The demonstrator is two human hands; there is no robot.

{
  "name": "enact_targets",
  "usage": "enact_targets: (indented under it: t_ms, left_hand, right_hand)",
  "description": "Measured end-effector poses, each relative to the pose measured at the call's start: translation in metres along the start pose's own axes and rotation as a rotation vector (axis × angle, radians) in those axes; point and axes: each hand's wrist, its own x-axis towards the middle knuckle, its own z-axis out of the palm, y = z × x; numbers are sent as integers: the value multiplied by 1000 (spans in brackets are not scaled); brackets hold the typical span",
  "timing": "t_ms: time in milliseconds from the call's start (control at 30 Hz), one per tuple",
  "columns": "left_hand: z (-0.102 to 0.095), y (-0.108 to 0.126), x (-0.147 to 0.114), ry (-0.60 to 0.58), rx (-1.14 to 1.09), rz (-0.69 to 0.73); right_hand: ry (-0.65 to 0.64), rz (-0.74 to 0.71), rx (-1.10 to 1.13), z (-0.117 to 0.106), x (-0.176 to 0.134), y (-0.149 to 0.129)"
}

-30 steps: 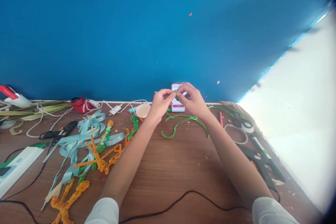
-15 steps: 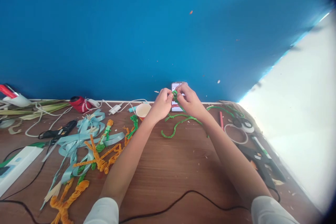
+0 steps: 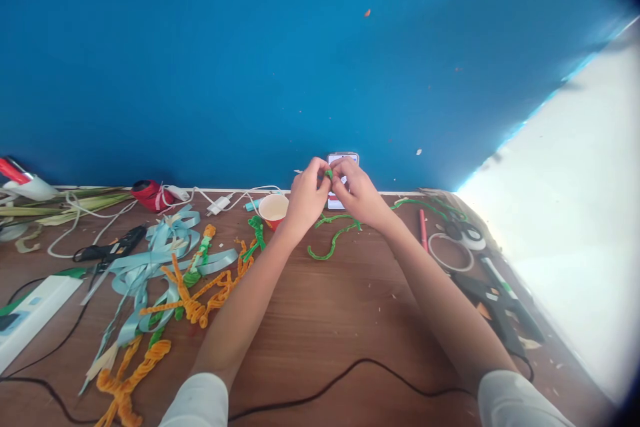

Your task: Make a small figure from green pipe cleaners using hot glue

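Observation:
Both of my hands meet in front of a phone (image 3: 343, 159) that stands against the blue wall with its screen lit. My left hand (image 3: 311, 193) pinches a small green piece of fuzzy pipe cleaner (image 3: 329, 174) between thumb and fingertips. From the other side, my right hand (image 3: 356, 189) grips the same piece, its fingers curled in. Most of that piece is hidden by the fingers. Below the hands, a loose curved length of green pipe cleaner (image 3: 324, 256) lies on the wooden table.
To the left are a paper cup (image 3: 273, 208), light blue ribbon (image 3: 145, 273), orange pipe-cleaner figures (image 3: 195, 307), a black glue gun (image 3: 117, 248) and a white power strip (image 3: 40, 313). On the right lie a red pen (image 3: 423, 230) and a tape ring (image 3: 451, 253). A black cable (image 3: 345, 377) crosses the front.
My fingers have closed further around the green piece, so less of it shows. The loose green strands below my right hand have shifted a little. The view has moved slightly.

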Motion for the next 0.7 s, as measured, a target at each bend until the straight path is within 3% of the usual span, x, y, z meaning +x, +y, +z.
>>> enact_targets:
  t_ms: [267,433,533,700]
  left_hand:
    - [0,-3,2,79,-221,17]
    - [-4,-6,7,64,-413,-40]
    - [-4,-6,7,71,-398,-63]
    - [-7,-7,6,36,-208,26]
  right_hand:
    - [54,46,59,-4,0,-3]
    - [-7,165,65,-7,-1,-4]
    - [-67,224,7,-9,-1,-8]
    - [-39,211,-92,-11,0,-14]
